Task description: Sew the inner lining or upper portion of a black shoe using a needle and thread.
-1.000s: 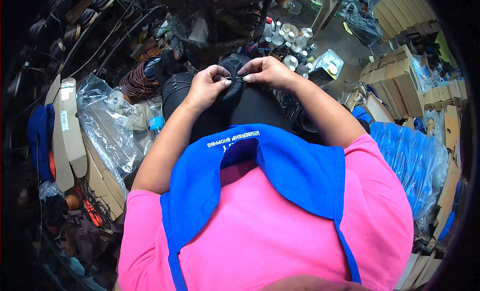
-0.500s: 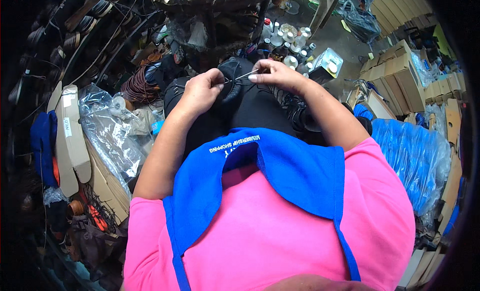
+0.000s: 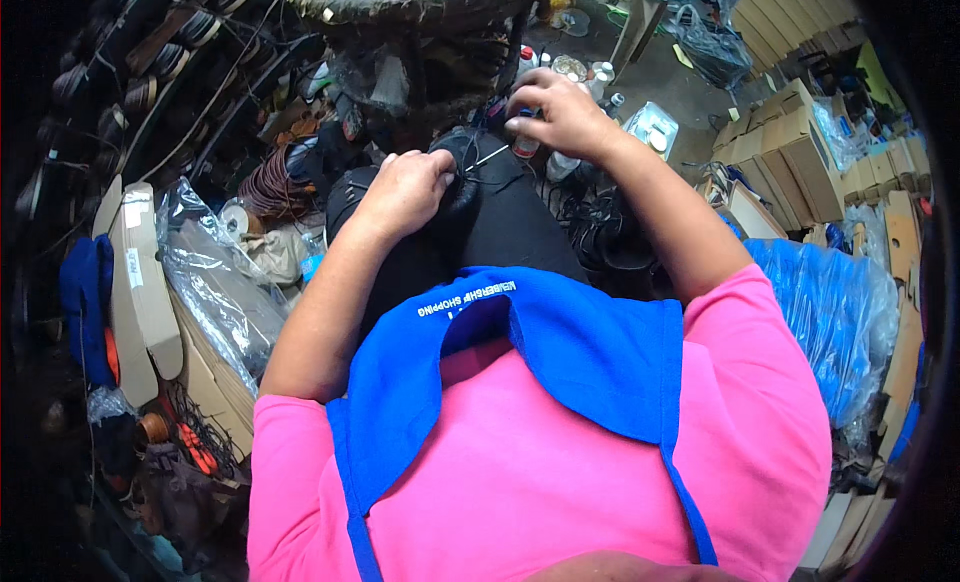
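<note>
A dark, rounded piece that looks like a black shoe (image 3: 462, 195) rests on my black-clad lap between my knees. My left hand (image 3: 411, 186) grips its left side, with fingers bent and pressed together. A thin metal needle-like tool (image 3: 488, 160) slants up out of the piece, just right of my left fingertips. Fine dark thread seems to loop around it. My right hand (image 3: 562, 114) is raised up and to the right, apart from the tool. Its fingers are curved with a gap to the thumb, and I see nothing between them.
Bottles and jars (image 3: 598, 80) stand on the floor beyond my right hand, near a metal can (image 3: 652, 130). A worn, round-topped stand (image 3: 420, 12) is straight ahead. Coiled brown cord (image 3: 275, 187) and clear plastic sheeting (image 3: 215, 267) lie left; cardboard boxes (image 3: 785, 147) are right.
My right hand has let go of the metal tool and moved up and right, its fingers spreading. The tool stays at the dark piece. My left hand has shifted only slightly.
</note>
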The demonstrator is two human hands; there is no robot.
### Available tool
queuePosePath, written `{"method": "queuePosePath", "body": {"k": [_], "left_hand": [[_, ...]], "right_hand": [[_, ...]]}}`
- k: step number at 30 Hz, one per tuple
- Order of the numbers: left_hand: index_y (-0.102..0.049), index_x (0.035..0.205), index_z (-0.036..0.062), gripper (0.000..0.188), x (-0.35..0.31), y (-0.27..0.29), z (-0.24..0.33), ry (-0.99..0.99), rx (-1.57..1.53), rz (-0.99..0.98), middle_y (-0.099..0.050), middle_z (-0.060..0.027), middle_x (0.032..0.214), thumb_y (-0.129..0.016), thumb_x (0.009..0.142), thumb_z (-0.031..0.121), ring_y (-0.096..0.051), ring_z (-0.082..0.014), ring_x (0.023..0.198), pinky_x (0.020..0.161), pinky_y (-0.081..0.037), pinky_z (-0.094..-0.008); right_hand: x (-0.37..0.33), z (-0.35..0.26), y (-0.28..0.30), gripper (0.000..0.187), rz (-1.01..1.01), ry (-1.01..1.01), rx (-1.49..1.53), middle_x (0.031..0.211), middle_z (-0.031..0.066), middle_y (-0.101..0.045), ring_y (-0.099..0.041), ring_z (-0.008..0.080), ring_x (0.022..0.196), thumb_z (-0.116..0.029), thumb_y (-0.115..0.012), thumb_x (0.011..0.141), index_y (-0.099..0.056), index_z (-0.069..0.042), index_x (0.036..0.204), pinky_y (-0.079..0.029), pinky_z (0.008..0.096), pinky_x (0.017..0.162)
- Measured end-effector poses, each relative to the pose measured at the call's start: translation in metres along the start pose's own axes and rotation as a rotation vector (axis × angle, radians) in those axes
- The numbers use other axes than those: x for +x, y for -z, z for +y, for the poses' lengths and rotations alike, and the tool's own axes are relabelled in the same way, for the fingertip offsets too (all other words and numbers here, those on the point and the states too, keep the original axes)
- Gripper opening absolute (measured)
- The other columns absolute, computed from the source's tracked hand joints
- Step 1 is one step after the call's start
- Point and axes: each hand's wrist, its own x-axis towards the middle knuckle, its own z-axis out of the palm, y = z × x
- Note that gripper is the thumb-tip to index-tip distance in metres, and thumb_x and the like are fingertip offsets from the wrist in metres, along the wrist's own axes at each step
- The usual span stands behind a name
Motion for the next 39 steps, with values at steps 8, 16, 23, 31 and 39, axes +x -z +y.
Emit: {"method": "queuePosePath", "body": {"k": [8, 16, 23, 31, 39], "left_hand": [[-0.056, 0.091, 0.0036, 0.012, -0.013, -0.010, -0.018, 0.030, -0.170, 0.006, -0.060, -0.0203, 0.081, -0.054, 0.083, 0.012, -0.058, -0.0389, 0.081, 0.070, -0.045, -0.0461], [-0.059, 0.088, 0.0003, 0.007, -0.089, 0.051, -0.040, 0.449, -0.309, 0.195, -0.060, -0.0082, 0.073, -0.060, 0.082, 0.004, -0.058, -0.0142, 0.069, 0.064, -0.045, -0.0272], [-0.059, 0.086, 0.0013, 0.018, -0.021, 0.044, 0.036, -0.086, -1.144, 0.263, -0.062, -0.0070, 0.083, -0.051, 0.093, 0.016, -0.060, -0.0159, 0.079, 0.077, -0.045, -0.0284], [-0.060, 0.087, 0.0032, 0.013, -0.074, 0.020, -0.013, -0.006, -0.177, 0.215, -0.061, -0.0075, 0.080, -0.062, 0.085, 0.016, -0.059, -0.0211, 0.068, 0.060, -0.046, -0.0324], [-0.065, 0.095, 0.0019, 0.021, -0.266, 0.189, -0.162, 0.686, 0.451, 0.591, -0.062, -0.0143, 0.086, -0.065, 0.083, 0.019, -0.061, -0.0261, 0.079, 0.070, -0.047, -0.0313]], "right_hand": [[0.010, -0.046, -0.010, 0.010, -0.426, 0.360, -0.153, 0.086, 0.0048, -0.060, -0.057, 0.0237, 0.093, -0.012, -0.054, 0.078, -0.056, -0.013, 0.088, -0.038, 0.0382, 0.085], [-0.022, 0.024, 0.003, 0.010, -0.266, -0.139, 0.402, 0.080, 0.0035, -0.062, -0.058, 0.0177, 0.077, -0.013, -0.064, 0.080, -0.062, -0.006, 0.087, -0.044, 0.0321, 0.069], [0.024, -0.059, -0.017, 0.026, -0.038, -0.315, 1.869, 0.093, 0.0075, -0.062, -0.061, 0.0177, 0.080, -0.029, -0.058, 0.090, -0.057, -0.004, 0.099, -0.049, 0.0294, 0.072], [-0.022, -0.019, -0.009, 0.036, -0.367, -0.159, 0.995, 0.061, 0.0045, -0.053, -0.046, 0.0112, 0.055, -0.037, -0.056, 0.090, -0.061, -0.003, 0.100, -0.040, 0.0256, 0.054], [-0.168, 0.169, 0.048, 0.025, -0.060, -0.598, -0.056, 0.087, 0.0191, -0.063, -0.062, 0.0341, 0.083, -0.025, -0.059, 0.084, -0.061, -0.004, 0.098, -0.047, 0.0394, 0.072]]}}
